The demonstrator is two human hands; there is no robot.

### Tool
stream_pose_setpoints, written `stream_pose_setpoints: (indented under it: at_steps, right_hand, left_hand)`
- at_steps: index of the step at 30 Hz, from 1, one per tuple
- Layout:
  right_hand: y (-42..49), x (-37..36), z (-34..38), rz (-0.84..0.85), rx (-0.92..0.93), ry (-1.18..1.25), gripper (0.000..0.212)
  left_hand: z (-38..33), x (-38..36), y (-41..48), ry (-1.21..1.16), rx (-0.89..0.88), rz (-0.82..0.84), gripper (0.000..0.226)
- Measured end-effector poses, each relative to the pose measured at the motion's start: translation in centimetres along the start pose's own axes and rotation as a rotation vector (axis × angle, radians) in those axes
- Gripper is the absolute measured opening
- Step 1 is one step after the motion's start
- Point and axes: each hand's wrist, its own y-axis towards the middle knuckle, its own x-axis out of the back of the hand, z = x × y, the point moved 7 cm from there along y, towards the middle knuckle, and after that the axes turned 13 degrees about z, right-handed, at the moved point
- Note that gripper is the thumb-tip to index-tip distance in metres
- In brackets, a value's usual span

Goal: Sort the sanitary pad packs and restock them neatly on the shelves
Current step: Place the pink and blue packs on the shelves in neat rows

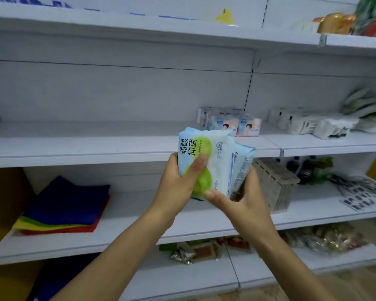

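Two forearms rise from 6 o'clock and meet at the middle of your view. Your left hand point(178, 183) grips the left edge of the front pad pack point(213, 153), with the thumb laid flat across its green circles and the fingers hidden behind it. Your right hand point(245, 205) cups the bundle from below at 4 o'clock. Its thumb presses the front pack's bottom edge and its fingers curl round the back of a second pack point(244, 159), which stands touching the first and just behind it. Both packs are on end, leaning a little to the right, and are held in the air in front of the edge of the middle shelf point(95, 144).

On the lower shelf point(139, 213), folded cloths point(65, 205) lie stacked at 8 o'clock from the bundle, and brown boxes point(276, 183) stand near your right hand at 3 o'clock.

Farther back on the middle shelf, pink-and-blue packs point(228, 124) sit in a row at 12 o'clock, just beyond the held packs. White packs point(308, 124) lie at 2 o'clock, on the neighbouring shelf section.
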Motion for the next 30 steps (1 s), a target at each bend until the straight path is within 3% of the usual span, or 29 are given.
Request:
stream_pose_setpoints:
  at_steps: [3,6,10,14,18,20,26,30]
  right_hand:
    - [2.2,0.4,-2.1,-0.025,-0.027,-0.078,0.056]
    - [5.4,0.9,-3.9,-0.032,-0.034,-0.18,0.055]
    - [11.2,1.0,-5.6,-0.031,-0.019,-0.417,0.08]
    - [18.9,-0.4,-7.1,0.053,0.047,-0.588,0.073]
    - [27.1,-3.2,-8.4,0.354,0.097,-0.733,0.071]
    - [30.6,-4.3,-9.8,0.439,0.073,-0.724,0.071]
    - [37.4,-4.8,-17.9,0.24,-0.128,-0.279,0.09]
    - [39.6,-6.0,-21.2,0.238,-0.202,-0.157,0.085]
  left_hand:
    - [2.1,0.7,2.3,0.0,0.04,0.04,0.059]
    - [4.1,3.2,4.7,0.021,0.04,-0.031,0.07]
    - [3.8,9.3,9.5,0.434,-0.115,-0.135,0.093]
    - [2.3,13.9,15.7,0.846,-0.245,0.038,0.1]
    - [3.3,17.6,21.4,1.045,-0.196,0.291,0.111]
    - [4.9,19.8,23.7,0.963,-0.117,0.308,0.099]
    - [9.4,27.0,27.5,0.455,-0.011,0.022,0.09]
    - [10.7,28.6,29.5,0.37,0.062,-0.044,0.085]
